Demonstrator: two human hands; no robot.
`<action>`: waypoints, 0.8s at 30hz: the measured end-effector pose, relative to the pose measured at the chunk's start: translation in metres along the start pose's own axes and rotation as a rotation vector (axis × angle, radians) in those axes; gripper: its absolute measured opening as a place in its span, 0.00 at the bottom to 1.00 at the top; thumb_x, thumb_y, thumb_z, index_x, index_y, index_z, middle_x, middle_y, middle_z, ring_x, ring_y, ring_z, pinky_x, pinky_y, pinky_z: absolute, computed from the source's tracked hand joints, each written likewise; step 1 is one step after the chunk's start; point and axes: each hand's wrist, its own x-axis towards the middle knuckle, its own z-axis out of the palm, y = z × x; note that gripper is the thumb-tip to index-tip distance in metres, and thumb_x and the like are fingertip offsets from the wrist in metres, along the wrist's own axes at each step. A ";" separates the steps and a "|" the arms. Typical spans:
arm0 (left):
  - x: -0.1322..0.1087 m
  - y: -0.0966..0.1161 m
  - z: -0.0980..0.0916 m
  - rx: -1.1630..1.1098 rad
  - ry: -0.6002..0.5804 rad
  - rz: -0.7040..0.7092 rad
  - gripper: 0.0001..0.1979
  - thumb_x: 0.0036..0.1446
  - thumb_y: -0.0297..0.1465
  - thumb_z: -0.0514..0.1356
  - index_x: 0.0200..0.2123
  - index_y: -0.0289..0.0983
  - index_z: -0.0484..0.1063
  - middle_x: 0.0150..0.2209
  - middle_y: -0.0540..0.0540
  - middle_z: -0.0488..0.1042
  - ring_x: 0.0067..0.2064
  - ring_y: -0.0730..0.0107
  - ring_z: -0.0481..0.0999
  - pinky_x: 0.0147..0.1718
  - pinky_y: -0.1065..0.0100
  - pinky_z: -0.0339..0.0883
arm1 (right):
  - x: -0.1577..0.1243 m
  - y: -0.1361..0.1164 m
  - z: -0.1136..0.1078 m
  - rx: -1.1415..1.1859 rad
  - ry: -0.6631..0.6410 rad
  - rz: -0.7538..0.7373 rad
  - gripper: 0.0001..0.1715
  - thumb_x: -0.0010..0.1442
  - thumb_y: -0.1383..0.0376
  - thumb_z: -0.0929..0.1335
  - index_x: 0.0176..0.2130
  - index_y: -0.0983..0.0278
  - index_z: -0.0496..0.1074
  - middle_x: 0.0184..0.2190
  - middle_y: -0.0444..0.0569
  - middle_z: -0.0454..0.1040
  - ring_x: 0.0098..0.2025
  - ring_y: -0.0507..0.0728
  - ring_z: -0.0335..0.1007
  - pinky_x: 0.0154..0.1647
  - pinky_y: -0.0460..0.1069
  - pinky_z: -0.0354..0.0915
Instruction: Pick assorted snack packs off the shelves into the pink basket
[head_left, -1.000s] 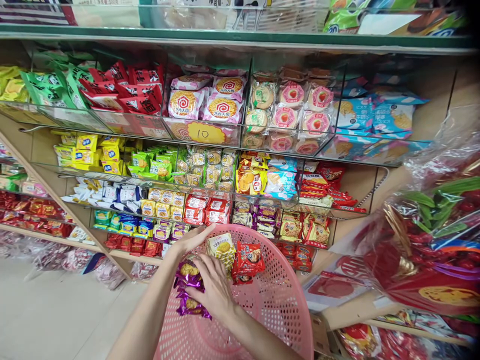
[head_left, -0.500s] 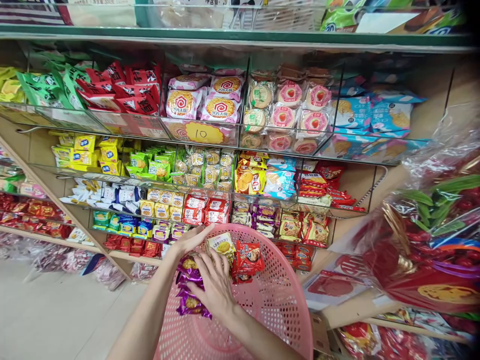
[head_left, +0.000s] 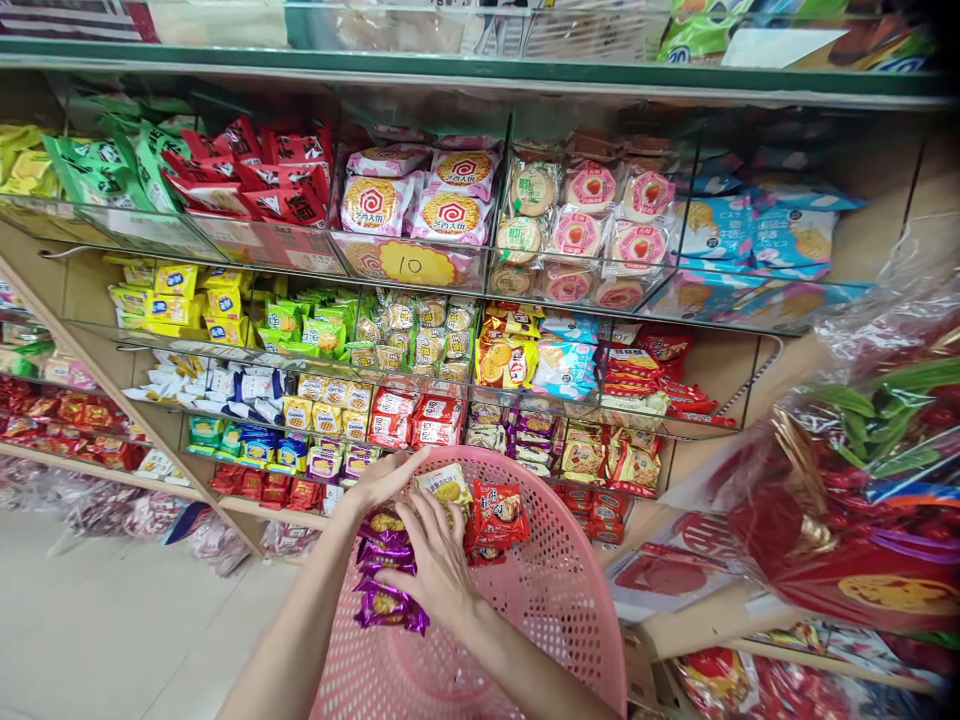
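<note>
A pink perforated plastic basket (head_left: 592, 610) stands in front of the lower shelves. In it lie several purple-wrapped biscuit packets (head_left: 386, 605), a pale yellow biscuit packet (head_left: 444, 486) and red packets (head_left: 499, 515). My right hand (head_left: 439, 560) is inside, fingers spread and touching the yellow packet, its thumb against the purple ones. Along the basket's far left edge is my left hand (head_left: 382, 482), one finger stretched out; its other fingers are hidden, and whether it touches the rim or a packet is unclear.
Shelves with clear dividers carry many wrapped snacks, among them pink-and-white cracker packs (head_left: 451, 212) over a yellow price tag (head_left: 416, 264). At the right, a plastic-wrapped red bundle with green leaves (head_left: 892, 400) juts out near the basket. Tiled floor (head_left: 112, 620) lies at left.
The shelf view has shifted slightly to the right in the picture. My right hand has moved very slightly over the packets; both hands otherwise keep their places.
</note>
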 end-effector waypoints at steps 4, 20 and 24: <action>-0.001 0.002 0.001 0.027 0.010 -0.002 0.40 0.47 0.60 0.34 0.41 0.39 0.70 0.43 0.40 0.76 0.46 0.51 0.72 0.46 0.56 0.61 | -0.001 0.001 -0.001 -0.014 -0.028 -0.043 0.57 0.41 0.44 0.70 0.62 0.59 0.45 0.62 0.57 0.49 0.62 0.68 0.43 0.58 0.68 0.41; 0.000 -0.001 0.003 0.033 0.028 0.035 0.35 0.50 0.58 0.36 0.36 0.40 0.71 0.39 0.41 0.77 0.42 0.52 0.73 0.42 0.58 0.63 | 0.000 0.004 -0.006 -0.066 -0.093 -0.051 0.62 0.39 0.54 0.75 0.63 0.56 0.40 0.64 0.58 0.41 0.64 0.67 0.37 0.59 0.69 0.39; -0.003 -0.002 0.001 0.022 0.045 0.006 0.36 0.49 0.59 0.37 0.39 0.40 0.71 0.44 0.39 0.75 0.46 0.51 0.72 0.43 0.58 0.62 | -0.024 -0.004 -0.007 0.232 0.014 0.183 0.52 0.47 0.52 0.70 0.62 0.57 0.43 0.65 0.55 0.40 0.65 0.66 0.36 0.61 0.66 0.39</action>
